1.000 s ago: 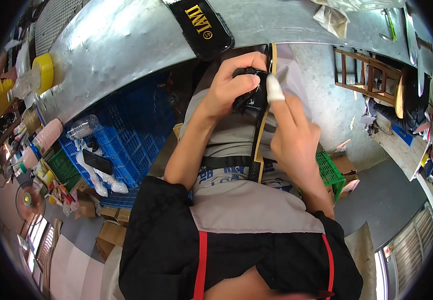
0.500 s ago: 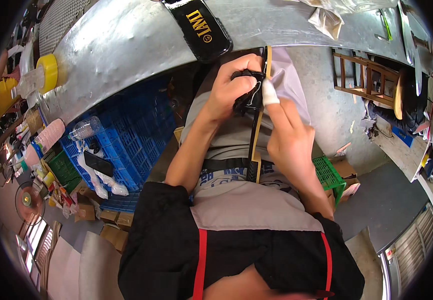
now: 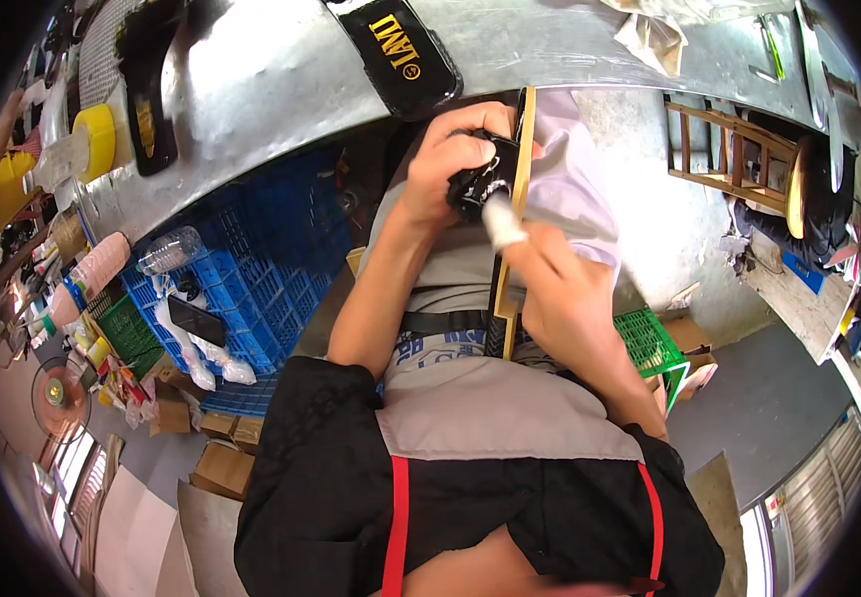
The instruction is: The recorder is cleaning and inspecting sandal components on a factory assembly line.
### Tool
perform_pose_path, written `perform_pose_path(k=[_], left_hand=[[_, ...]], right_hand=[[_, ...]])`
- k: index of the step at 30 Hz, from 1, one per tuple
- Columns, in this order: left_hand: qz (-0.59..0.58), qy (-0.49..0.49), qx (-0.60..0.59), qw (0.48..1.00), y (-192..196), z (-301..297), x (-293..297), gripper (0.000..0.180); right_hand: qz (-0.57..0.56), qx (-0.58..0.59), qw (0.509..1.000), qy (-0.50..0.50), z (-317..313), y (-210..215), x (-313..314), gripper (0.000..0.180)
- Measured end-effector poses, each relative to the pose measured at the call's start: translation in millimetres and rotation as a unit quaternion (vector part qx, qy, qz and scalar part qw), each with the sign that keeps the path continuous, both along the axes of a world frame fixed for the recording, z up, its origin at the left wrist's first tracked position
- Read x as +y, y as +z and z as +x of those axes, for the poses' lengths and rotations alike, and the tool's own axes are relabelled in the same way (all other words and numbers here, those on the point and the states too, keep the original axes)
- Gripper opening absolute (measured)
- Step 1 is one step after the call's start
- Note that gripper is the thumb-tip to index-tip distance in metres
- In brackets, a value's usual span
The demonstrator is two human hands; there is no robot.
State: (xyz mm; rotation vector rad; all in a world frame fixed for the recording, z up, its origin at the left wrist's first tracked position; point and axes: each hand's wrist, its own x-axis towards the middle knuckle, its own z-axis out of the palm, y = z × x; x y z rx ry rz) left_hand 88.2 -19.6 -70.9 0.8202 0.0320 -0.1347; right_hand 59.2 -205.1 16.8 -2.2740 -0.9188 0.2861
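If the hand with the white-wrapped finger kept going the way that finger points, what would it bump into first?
Most likely the small black part gripped by the left hand. The right hand aims its white-wrapped finger up toward it, and the tip already looks very close, though depth is hard to judge here.

The workbench point(image 3: 281, 70) is showing dull, scuffed sheet metal; the small black part point(image 3: 477, 179) is gleaming like glossy plastic; the strip point(image 3: 510, 249) is looking like pale raw wood; the crates point(image 3: 251, 249) are looking like matt blue plastic; the ladder point(image 3: 724, 164) is looking like bare timber.
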Motion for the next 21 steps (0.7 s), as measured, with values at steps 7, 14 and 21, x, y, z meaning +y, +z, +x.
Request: perform_pose_path(k=[7,14,21], left_hand=[[0.002,-0.087,-0.059,0.994,-14,2,19,0.028],[0.055,-0.095,-0.054,0.993,-6,4,20,0.031],[0.143,-0.086,0.007,0.986,12,-1,24,0.036]], right_hand=[[0.262,0.374,0.889,-0.015,27,-19,-48,0.022],[0.335,0.365,0.868,-0.026,39,-20,-23,0.014],[0.154,0.036,0.986,-0.055,51,-7,11,0.023]])
